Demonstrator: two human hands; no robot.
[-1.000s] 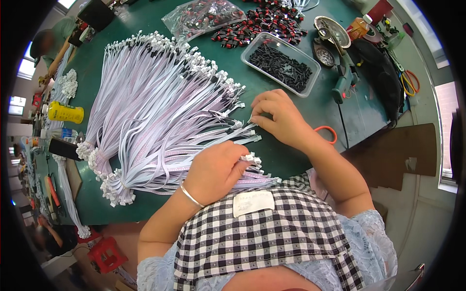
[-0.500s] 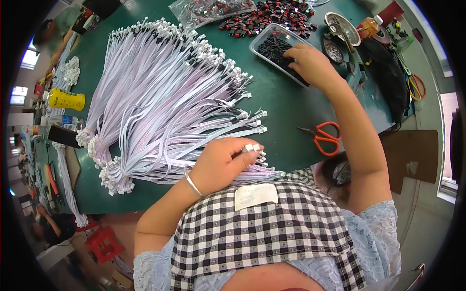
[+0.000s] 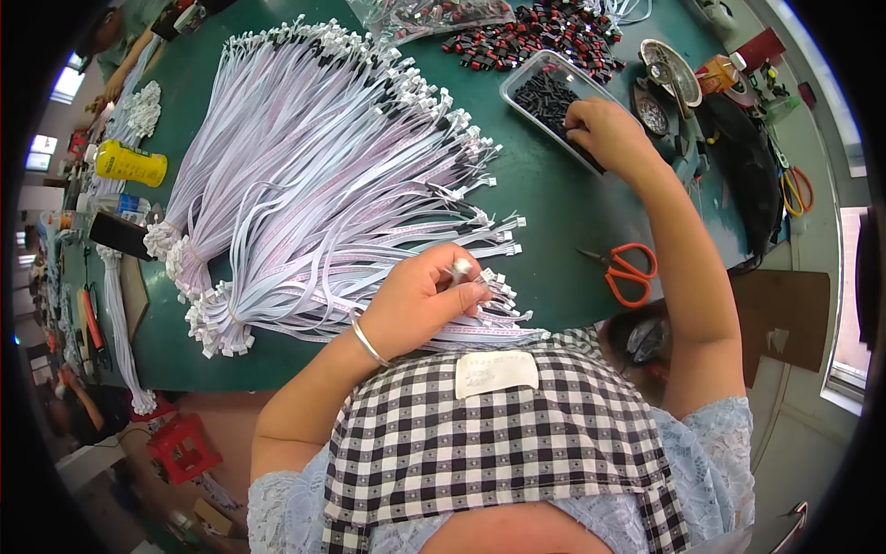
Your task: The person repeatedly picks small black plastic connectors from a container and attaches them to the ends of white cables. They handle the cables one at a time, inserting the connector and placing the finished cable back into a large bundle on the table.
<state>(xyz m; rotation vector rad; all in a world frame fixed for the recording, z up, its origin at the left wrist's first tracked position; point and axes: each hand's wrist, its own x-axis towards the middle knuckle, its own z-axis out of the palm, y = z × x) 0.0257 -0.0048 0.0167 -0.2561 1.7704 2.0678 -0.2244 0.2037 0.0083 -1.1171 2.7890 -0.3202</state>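
Observation:
My left hand (image 3: 420,300) is closed around a flat ribbon cable at the near edge of a large fanned bundle. A white connector (image 3: 460,268) shows at its fingertips, and more white cable ends poke out beside the thumb. The bundle of pale ribbon cables (image 3: 305,175) spreads across the table, with white connectors at both ends. My right hand (image 3: 614,137) reaches into a clear plastic tray (image 3: 522,109) of short black sleeve pieces (image 3: 549,100). Its fingers are bent together at the tray's right side, and whatever is between the fingertips is hidden.
Orange-handled scissors (image 3: 630,275) lie right of the bundle. Beyond the tray is a heap of black-and-red parts (image 3: 535,37); a metal bowl (image 3: 671,72) stands to its right. At left are a yellow bottle (image 3: 131,164) and a dark phone-like slab (image 3: 120,235). Another person's arm shows far left.
The whole view has shifted slightly. My left fingers have turned the white connector upward and pinch it more closely. My right hand stays in the tray, its fingers drawn closer together.

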